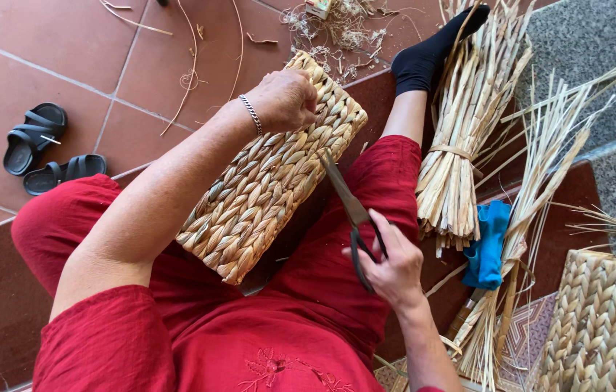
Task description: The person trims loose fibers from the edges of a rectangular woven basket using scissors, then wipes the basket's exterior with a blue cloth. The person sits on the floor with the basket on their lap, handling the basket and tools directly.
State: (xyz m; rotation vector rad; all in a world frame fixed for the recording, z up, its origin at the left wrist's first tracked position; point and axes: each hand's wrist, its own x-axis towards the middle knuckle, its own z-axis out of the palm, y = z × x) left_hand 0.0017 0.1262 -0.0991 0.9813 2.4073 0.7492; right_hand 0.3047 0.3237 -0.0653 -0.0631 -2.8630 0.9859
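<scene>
The right hand (395, 268) was clenched round the handles of dark metal scissors (351, 210), blades beside the rectangular woven straw basket (272, 174) lying across the red-clad lap. It looked light, stiff, rough-surfaced; the left hand (286, 98) gripped its far end, best held by the edges.

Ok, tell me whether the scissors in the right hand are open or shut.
Shut, or nearly so. The scissors show one dark tapered blade line with no gap, pointing toward the woven basket; the right hand grips the handles.
</scene>
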